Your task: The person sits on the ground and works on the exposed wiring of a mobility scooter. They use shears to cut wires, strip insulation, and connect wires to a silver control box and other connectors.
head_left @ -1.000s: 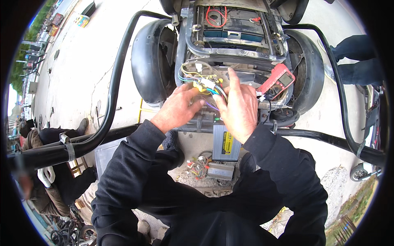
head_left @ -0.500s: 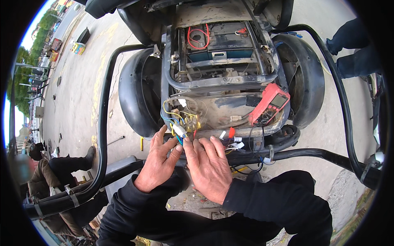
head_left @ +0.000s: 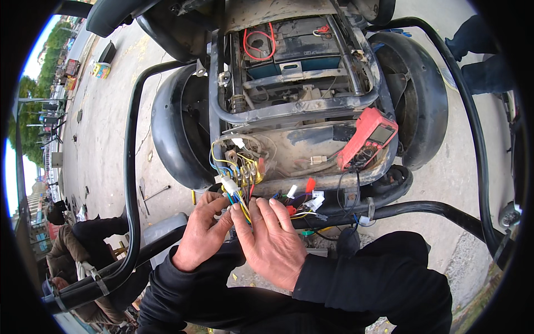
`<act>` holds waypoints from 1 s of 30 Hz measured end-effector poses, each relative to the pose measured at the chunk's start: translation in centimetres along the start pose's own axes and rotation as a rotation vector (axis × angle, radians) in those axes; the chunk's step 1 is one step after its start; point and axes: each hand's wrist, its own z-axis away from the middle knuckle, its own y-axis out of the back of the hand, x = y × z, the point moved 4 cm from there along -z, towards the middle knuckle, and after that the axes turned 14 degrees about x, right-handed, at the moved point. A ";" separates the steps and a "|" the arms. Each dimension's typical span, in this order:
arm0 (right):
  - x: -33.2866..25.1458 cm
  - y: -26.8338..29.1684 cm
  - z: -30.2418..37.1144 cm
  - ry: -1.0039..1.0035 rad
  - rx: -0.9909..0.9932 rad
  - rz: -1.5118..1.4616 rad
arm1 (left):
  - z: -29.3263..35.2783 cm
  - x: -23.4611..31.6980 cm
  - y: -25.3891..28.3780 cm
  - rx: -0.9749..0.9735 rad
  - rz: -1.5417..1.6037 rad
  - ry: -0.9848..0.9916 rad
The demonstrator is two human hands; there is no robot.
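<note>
Colored wires [head_left: 240, 200] in yellow, blue, white and red run down from a white plug connector [head_left: 228, 185] toward my fingertips. My left hand [head_left: 201, 234] pinches this bundle from the left, thumb and fingers together. From the right, my right hand [head_left: 273, 240] closes on the same wires, its fingers side by side and partly hiding them. Just above lies a brass-colored terminal block [head_left: 247, 168] with more yellow and blue wires on it. To the right of my fingers hang loose white and red connectors [head_left: 315, 201].
A red multimeter [head_left: 370, 139] with black leads rests on the vehicle's floor pan [head_left: 303, 139]. Farther off are batteries [head_left: 308, 44] inside the frame and a red looped cable [head_left: 272, 44]. Black tubing [head_left: 411, 207] crosses in front of me. A person [head_left: 83, 245] sits at left; another's legs [head_left: 481, 55] show at right.
The view has shifted a little. My hands have come slightly nearer to me, and more of the wires shows below the white connector. Additional loose connectors are visible beside my right hand.
</note>
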 end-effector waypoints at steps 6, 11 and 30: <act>-0.6 -0.1 0.1 -0.001 -0.010 -0.081 | 0.6 -0.1 -0.3 -0.156 0.425 0.489; -0.3 -0.5 -0.3 -0.111 0.071 -0.206 | 0.3 0.1 -0.6 -0.121 0.598 0.628; 1.6 0.1 -0.6 -0.582 -0.094 -0.265 | 1.0 -1.2 -2.2 -0.143 0.724 0.594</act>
